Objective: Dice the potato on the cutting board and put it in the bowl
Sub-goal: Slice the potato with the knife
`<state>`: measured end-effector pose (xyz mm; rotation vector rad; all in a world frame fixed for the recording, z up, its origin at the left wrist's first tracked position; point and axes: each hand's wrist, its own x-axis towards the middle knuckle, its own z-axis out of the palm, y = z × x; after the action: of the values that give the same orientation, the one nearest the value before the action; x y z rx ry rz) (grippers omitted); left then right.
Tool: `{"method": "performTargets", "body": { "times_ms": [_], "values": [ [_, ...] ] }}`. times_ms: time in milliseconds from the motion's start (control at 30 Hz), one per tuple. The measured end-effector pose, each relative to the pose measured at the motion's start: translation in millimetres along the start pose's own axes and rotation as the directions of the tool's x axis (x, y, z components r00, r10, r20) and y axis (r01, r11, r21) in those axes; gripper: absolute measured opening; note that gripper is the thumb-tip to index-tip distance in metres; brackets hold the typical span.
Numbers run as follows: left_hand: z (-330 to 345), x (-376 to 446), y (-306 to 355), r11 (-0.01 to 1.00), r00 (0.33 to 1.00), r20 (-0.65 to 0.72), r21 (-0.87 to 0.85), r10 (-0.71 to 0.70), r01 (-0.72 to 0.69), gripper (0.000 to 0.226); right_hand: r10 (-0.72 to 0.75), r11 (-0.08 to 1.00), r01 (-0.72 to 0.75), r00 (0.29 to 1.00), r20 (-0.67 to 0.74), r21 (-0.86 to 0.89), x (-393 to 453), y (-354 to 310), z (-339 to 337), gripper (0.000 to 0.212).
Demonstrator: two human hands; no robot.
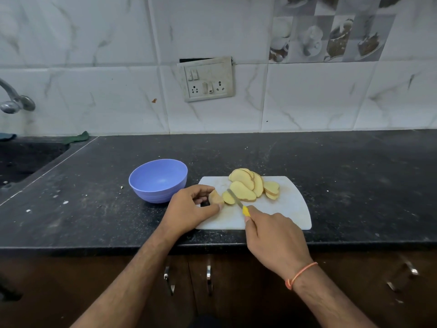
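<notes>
The purple bowl [158,179] stands on the counter [94,197], just beside the cutting board [283,209]. The left hand [189,207] pinches the potato end piece [215,198]; its fingertips should stay curled away from the blade. The right hand [274,237] grips the yellow-handled knife [237,201], which should cut straight down. Pale slices [248,185] lie fanned and overlapping on the board.

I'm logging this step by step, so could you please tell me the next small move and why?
Probably press the yellow-handled knife down through the potato end piece pinched by the left hand: the right hand has the blade beside it, only slices lie on the white cutting board, and the blue bowl holds nothing.
</notes>
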<state>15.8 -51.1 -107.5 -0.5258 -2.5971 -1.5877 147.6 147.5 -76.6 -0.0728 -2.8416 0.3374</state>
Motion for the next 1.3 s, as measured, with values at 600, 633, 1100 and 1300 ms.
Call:
{"method": "performTargets", "body": {
  "times_ms": [600, 633, 1100, 1300],
  "values": [
    [-1, -2, -1, 1.0, 0.999, -0.04, -0.015, 0.019, -0.02, 0.041, -0.008, 1.0, 0.008, 1.0, 0.006, -0.024, -7, -12, 3, 0.035],
    [-1, -1, -2, 1.0, 0.999, -0.039, -0.011, 0.024, -0.024, 0.043, -0.002, 1.0, 0.002, 1.0, 0.008, -0.028, -7, -11, 3, 0.036],
    [-2, 1, -3, 0.993, 0.999, 0.007, 0.105, 0.051, -0.052, 0.059, 0.005, 0.991, -0.003, 1.0, -0.016, 0.131, 3, -29, -11, 0.036],
    [-2, 3, -7, 0.994, 0.998, -0.001, 0.082, 0.066, -0.066, 0.051, 0.004, 0.995, -0.004, 1.0, -0.004, 0.103, 6, -38, -13, 0.033]
  ]
}}
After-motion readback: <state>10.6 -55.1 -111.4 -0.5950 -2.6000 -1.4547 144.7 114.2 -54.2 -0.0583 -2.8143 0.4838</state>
